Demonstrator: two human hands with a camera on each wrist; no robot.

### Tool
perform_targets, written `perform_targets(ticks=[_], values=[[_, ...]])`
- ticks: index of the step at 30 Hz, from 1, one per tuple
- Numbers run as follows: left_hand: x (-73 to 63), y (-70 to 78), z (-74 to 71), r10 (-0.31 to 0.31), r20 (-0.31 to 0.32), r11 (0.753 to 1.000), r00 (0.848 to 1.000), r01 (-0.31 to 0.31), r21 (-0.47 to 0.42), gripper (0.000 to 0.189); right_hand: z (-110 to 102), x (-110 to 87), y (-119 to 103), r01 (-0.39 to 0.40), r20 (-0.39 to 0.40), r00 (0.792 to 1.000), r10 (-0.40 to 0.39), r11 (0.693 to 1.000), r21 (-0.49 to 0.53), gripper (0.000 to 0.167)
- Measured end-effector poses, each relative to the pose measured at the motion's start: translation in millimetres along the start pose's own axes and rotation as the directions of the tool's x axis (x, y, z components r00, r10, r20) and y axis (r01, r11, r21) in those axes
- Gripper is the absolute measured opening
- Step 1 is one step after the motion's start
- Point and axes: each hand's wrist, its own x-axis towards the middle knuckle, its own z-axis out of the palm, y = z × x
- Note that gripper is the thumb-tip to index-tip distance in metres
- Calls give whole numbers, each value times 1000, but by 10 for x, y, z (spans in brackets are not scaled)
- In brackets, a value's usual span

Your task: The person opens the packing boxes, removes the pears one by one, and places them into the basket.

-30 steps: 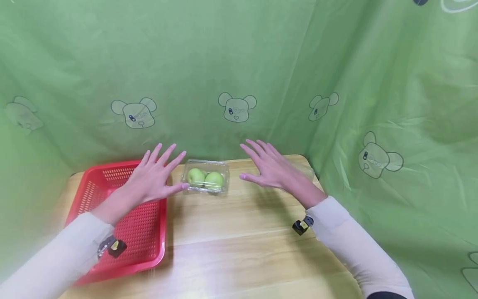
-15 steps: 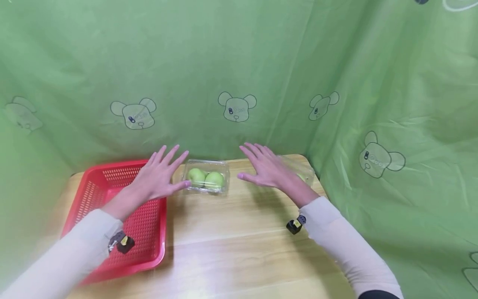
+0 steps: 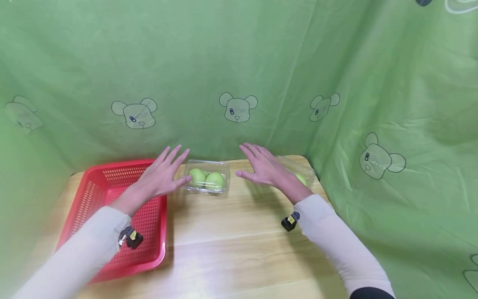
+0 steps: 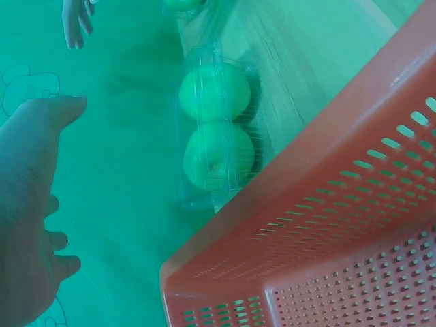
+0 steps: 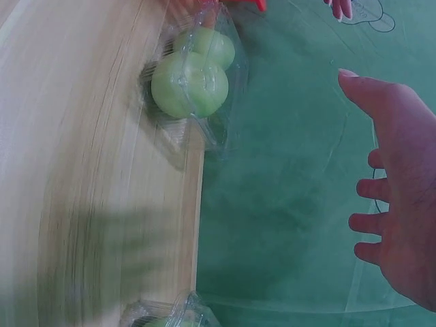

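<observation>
The right hand (image 3: 266,169) hides most of a second clear box (image 3: 301,173) behind it; only a green sliver shows. The red basket (image 4: 327,231) runs off the left wrist view's edge.

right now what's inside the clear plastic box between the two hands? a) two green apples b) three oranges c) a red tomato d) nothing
A: the clear plastic box shows two round green apples side by side, and the left wrist view shows the same pair through its lid.
</observation>
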Motion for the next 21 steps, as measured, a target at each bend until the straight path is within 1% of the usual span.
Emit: perform_targets(ticks=[3, 7, 12, 17, 21], values=[[28, -1, -11, -4, 9, 1000, 1000, 4, -13, 89, 0, 28, 0, -8, 15, 1000, 8, 1000, 9, 98], [81, 22, -6, 3, 24, 1000, 1000, -2, -9, 87, 29, 56, -2, -20, 34, 999, 19, 999, 26, 98], [152, 49, 66, -3, 27, 1000, 1000, 4, -14, 85, 94, 83, 21, -29, 35, 999, 27, 999, 42, 97], [186, 52, 137, -33, 24, 999, 999, 34, -35, 83, 174, 114, 43, -41, 30, 999, 39, 997, 66, 94], [206, 51, 190, -49, 29, 998, 998, 50, -34, 80, 246, 136, 52, -49, 37, 998, 46, 996, 69, 95]])
